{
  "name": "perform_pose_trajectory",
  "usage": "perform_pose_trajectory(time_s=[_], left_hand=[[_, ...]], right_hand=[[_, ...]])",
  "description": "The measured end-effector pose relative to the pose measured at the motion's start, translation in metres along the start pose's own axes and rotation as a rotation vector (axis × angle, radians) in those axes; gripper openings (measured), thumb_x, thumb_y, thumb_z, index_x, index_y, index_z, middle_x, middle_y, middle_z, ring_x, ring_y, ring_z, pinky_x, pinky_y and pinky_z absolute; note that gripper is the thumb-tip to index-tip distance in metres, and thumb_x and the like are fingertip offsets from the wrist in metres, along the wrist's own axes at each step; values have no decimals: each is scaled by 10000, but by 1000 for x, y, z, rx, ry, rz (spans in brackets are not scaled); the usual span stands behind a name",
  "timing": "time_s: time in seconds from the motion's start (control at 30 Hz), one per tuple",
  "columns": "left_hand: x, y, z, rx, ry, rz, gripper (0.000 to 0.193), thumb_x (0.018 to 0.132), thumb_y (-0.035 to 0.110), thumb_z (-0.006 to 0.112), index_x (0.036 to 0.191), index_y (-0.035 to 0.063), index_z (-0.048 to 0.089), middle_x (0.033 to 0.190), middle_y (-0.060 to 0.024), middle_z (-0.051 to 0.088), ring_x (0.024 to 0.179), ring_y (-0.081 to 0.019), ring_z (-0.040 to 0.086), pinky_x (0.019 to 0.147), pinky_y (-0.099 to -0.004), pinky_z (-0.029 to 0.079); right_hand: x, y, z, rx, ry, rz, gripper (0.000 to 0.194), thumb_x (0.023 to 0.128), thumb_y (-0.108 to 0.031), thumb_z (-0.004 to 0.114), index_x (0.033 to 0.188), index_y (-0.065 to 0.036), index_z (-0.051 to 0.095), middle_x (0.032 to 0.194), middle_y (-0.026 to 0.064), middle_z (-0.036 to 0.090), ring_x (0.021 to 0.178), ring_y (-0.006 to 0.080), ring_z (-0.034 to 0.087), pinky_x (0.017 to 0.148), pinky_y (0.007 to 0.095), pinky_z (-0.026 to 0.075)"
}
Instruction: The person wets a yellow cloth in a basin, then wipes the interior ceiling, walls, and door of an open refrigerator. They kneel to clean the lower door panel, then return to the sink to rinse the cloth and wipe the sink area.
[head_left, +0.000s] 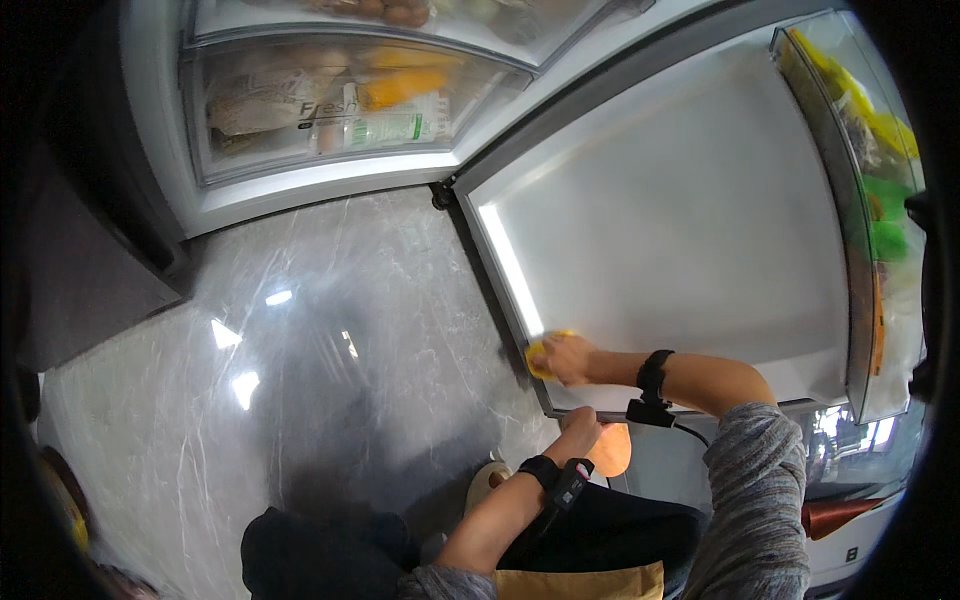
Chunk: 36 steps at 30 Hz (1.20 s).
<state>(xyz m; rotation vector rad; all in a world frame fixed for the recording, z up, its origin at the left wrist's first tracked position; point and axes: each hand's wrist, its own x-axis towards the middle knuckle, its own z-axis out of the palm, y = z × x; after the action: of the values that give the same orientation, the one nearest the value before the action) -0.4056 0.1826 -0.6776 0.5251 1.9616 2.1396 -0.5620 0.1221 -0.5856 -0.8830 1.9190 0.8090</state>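
Note:
My right hand holds a yellow cloth or sponge against the lower corner of the open refrigerator door's white inner panel. Part of the yellow piece is hidden under the fingers. My left hand is closed at the door's bottom edge, just below the right hand; whether it grips the edge is hard to see. Both wrists carry black straps with small devices.
The refrigerator's transparent drawer holds bagged food. A clear door shelf with colourful packages runs along the right. Below the hinge lies a grey marbled floor. A dark cabinet stands left.

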Motion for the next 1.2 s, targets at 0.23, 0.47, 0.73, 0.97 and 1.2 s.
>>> perform_pose_trajectory(time_s=[0.23,0.47,0.73,0.97,1.2], left_hand=[[13,-7,22,-1141,185,-171,283,729,262,713,747,-14,653,741,-163,652,692,-302,636,631,-366,496],[-4,14,-24,-261,97,-46,288,731,251,708,728,-31,653,749,-179,650,699,-287,641,624,-349,494],[1,3,-16,-222,-79,-5,293,744,317,690,753,25,667,692,-153,641,662,-316,621,598,-392,481],[-2,-5,-1,-246,22,-20,250,781,305,646,850,66,660,780,-87,649,687,-251,608,585,-346,475],[1,-20,7,377,-170,184,221,840,238,550,970,85,640,881,-31,647,743,-175,600,595,-298,479]], right_hand=[[62,60,-83,-462,904,322,260,754,-131,501,993,-107,602,909,101,523,898,262,488,779,395,388],[101,45,-62,-428,742,439,161,725,-148,551,799,-66,668,930,107,501,903,275,462,762,408,373],[25,1,1,-135,-19,217,212,736,-169,550,839,-27,669,1039,166,537,973,310,534,805,429,447],[98,62,-101,-346,938,519,183,740,-149,529,863,-32,598,929,117,530,854,267,520,709,395,424],[76,12,-15,-520,530,476,248,750,-159,514,900,10,618,868,159,541,830,263,512,685,389,390]])
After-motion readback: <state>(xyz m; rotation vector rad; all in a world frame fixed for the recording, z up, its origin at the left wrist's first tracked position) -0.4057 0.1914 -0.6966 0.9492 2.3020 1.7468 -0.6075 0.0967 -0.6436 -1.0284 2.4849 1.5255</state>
